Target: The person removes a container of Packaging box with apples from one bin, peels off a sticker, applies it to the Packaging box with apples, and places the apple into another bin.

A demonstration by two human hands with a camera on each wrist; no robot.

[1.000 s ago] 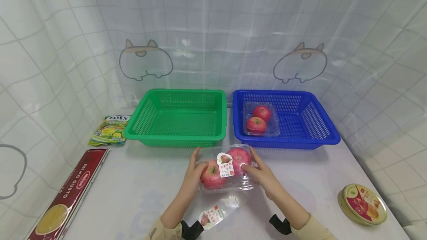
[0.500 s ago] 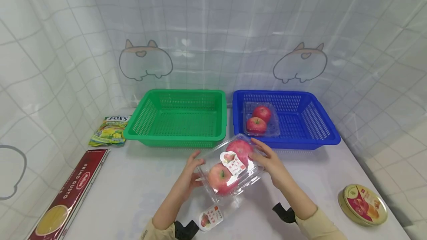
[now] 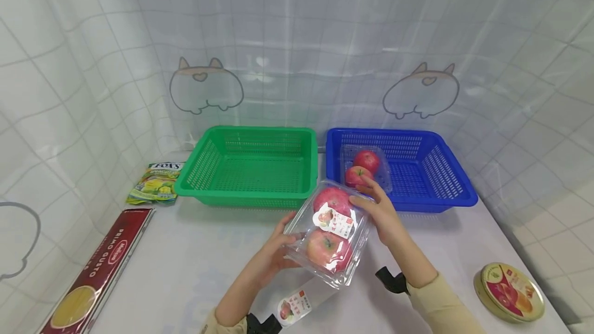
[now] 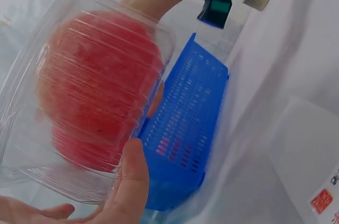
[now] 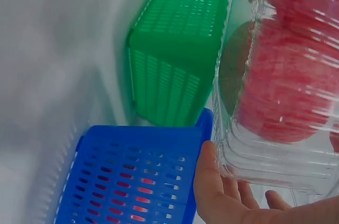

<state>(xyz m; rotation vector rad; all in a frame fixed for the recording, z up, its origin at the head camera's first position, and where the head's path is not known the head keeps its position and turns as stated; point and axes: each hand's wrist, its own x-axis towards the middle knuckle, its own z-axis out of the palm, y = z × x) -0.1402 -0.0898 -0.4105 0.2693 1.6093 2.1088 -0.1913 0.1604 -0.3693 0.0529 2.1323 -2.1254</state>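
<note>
Both hands hold a clear plastic box of two red apples [image 3: 330, 231], raised and tilted above the table in front of the baskets. My left hand [image 3: 274, 251] grips its left side; in the left wrist view the thumb [image 4: 132, 181] lies along the box edge. My right hand [image 3: 383, 216] holds the upper right side, near the blue basket's front rim. The box has a white apple label on its lid. Beneath it on the table lies a loose label on a clear strip [image 3: 294, 307]. A similar apple pack [image 3: 366, 169] sits in the left part of the blue basket [image 3: 431, 202].
A green basket [image 3: 246, 196] stands left of the blue one. At the left lie a yellow-green FOX'S candy bag [image 3: 155, 183] and a long red pasta pack [image 3: 99, 267]. A round tin [image 3: 510, 293] stands at the right. A curtain hangs behind.
The apple box has turned clockwise and risen slightly toward the blue basket. My right hand has moved up with it, while my left hand still holds its left side.
</note>
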